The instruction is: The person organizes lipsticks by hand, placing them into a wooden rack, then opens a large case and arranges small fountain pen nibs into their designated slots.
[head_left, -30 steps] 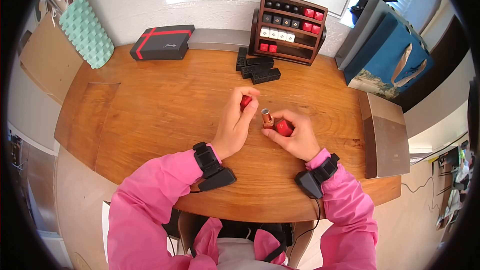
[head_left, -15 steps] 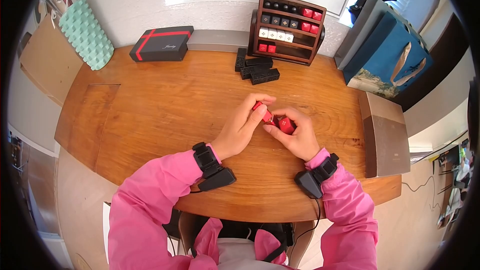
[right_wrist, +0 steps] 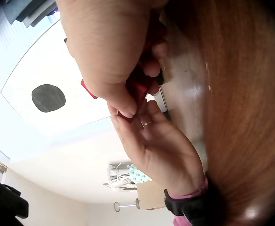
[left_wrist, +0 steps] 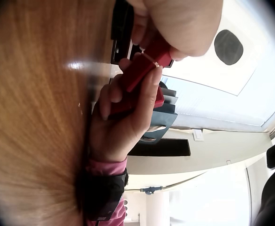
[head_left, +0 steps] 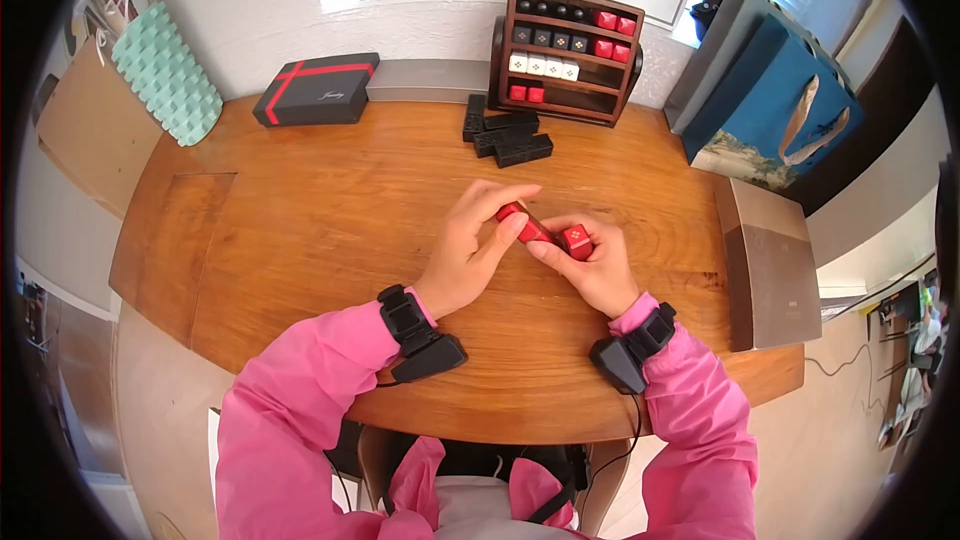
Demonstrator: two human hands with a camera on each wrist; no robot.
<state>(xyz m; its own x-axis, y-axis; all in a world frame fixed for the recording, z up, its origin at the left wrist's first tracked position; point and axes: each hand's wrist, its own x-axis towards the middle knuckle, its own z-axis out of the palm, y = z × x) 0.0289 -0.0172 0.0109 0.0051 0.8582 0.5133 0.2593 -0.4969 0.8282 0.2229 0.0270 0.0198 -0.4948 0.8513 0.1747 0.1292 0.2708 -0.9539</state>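
Note:
A red lipstick (head_left: 533, 228) with its cap on lies slanted between both hands, over the middle of the table. My left hand (head_left: 460, 255) pinches the cap end between thumb and fingers. The lower end is gripped by my right hand (head_left: 608, 272), whose palm also holds a second red lipstick (head_left: 577, 239) with a gold pattern on its square end. In the left wrist view a thin gold band (left_wrist: 150, 59) crosses the first lipstick where cap and base meet. In the right wrist view, fingers hide most of both lipsticks.
A dark wooden rack (head_left: 567, 55) of black, white and red lipsticks stands at the back. Several small black boxes (head_left: 524, 150) lie before it. A ribboned black box (head_left: 318, 90) sits back left, a brown box (head_left: 770, 270) right, a blue gift bag (head_left: 775, 100) behind that.
The left hand has moved right to the right hand, bringing the red cap down over the exposed metal tube of the lipstick. The right hand keeps its grip.

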